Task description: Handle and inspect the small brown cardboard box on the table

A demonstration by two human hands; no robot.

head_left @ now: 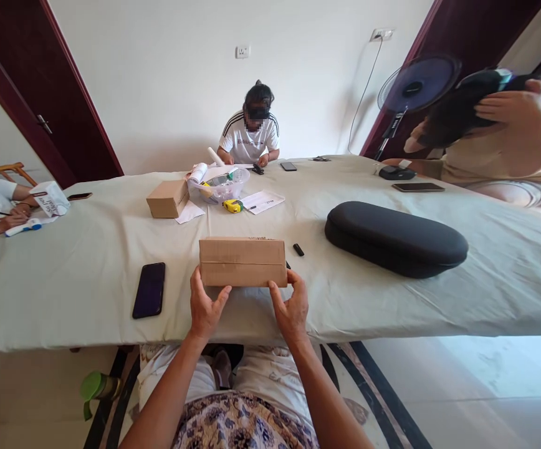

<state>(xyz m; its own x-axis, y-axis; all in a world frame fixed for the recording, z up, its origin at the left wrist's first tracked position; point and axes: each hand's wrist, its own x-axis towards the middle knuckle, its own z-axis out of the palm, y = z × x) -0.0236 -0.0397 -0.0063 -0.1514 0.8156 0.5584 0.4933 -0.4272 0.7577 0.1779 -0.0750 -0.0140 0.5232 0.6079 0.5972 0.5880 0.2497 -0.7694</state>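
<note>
Between my two hands is a closed brown cardboard box [243, 263], its long side facing me. My left hand [206, 304] grips its lower left corner, with the thumb at the bottom edge. At the lower right corner, my right hand [290, 307] holds it the same way, fingers partly hidden behind the box. Whether the box rests on the cloth or is slightly raised, I cannot tell. A small black cap-like piece [298, 250] lies just right of the box, and a dark tip of something pokes out beside my right fingers.
A phone [149, 290] lies left of my hands, a black hard case [396, 239] to the right. Farther back are another cardboard box [167, 199], a plastic basket [219, 191], a yellow tape measure [232, 206] and paper [267, 201]. Other people sit around the cloth-covered table [83, 262].
</note>
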